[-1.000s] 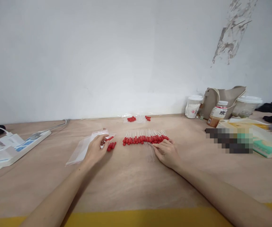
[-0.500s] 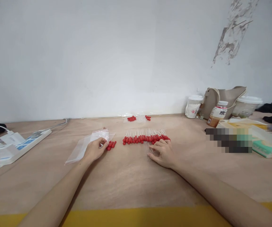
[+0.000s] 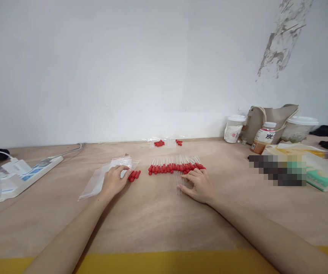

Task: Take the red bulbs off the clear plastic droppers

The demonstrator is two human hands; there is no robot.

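Note:
My left hand (image 3: 116, 182) rests over a clear plastic zip bag (image 3: 94, 182), fingers curved with a gap between thumb and forefinger. Its thumb is beside several loose red rubber bulbs (image 3: 134, 175). A row of droppers (image 3: 175, 167), clear thin tubes with red rubber bulbs, lies across the middle, bulbs toward me. My right hand (image 3: 197, 186) lies just below the row's right part, thumb and fingers apart. Several clear bare tubes (image 3: 178, 182) lie beside its fingertips; whether the fingers touch them is hard to tell.
More red bulbs (image 3: 159, 143) lie on clear plastic by the wall. A power strip (image 3: 27, 179) with chargers stands at left. On the right are a lidded cup (image 3: 234, 129), a drink bottle (image 3: 263, 137), a beige bag (image 3: 255, 123), another cup (image 3: 299, 131) and a green-white packet (image 3: 323, 177).
The left hand's fingers have opened slightly, widening the gap between thumb and forefinger. My right hand has hardly moved. The whole view has shifted very slightly.

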